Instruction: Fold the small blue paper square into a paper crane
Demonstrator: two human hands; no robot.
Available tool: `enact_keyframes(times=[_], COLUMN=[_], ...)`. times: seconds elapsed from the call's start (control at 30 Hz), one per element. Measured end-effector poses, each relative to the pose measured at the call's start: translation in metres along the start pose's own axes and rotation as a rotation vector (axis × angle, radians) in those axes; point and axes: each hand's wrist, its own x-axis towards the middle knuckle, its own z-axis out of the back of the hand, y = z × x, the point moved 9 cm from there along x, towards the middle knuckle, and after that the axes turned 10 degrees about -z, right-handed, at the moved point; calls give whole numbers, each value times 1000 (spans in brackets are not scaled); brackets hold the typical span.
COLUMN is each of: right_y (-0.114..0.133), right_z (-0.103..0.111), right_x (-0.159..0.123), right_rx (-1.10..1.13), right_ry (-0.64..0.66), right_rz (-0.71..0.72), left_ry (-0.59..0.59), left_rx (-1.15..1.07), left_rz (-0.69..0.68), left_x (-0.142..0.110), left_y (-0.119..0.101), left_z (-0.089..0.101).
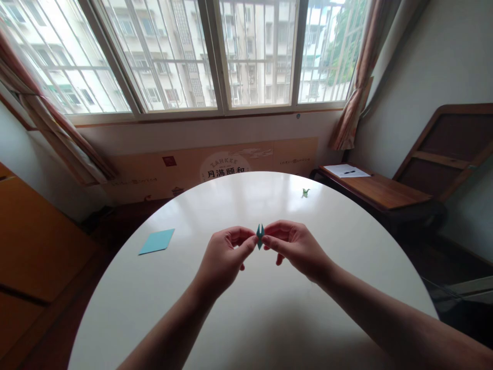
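Observation:
Both my hands are raised above the round white table [269, 318], meeting at its middle. Between them is a small, teal folded paper piece [260, 236] with two points sticking up. My left hand [227, 254] pinches its left side with thumb and forefinger. My right hand [295, 246] pinches its right side the same way, other fingers curled under. A flat light-blue paper sheet [157, 241] lies on the table to the left of my hands. A tiny green folded paper figure [305, 192] stands near the table's far right edge.
A low wooden side table [385, 192] with a white sheet and a pen [346, 171] stands at the right, by a leaning wooden board [447, 149]. Wide barred windows and curtains fill the back wall. An orange-brown cabinet [34, 241] is at the left.

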Motion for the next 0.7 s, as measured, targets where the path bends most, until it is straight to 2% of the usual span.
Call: enact_keyframes(times=[0.17,0.43,0.7], right_y=[-5,-6,-6], right_z=[-4,-5,-9], right_x=[0,-2,-1], right_rx=[-25,-56,28], right_ry=[31,1,67], right_rz=[-54,-81,-80], left_ry=[12,116,-8], left_rx=[-23,-28,-144], left_rz=[38,56,118], left_x=[-1,-6,-2], left_y=[7,7,12], left_z=[-6,-16,-9])
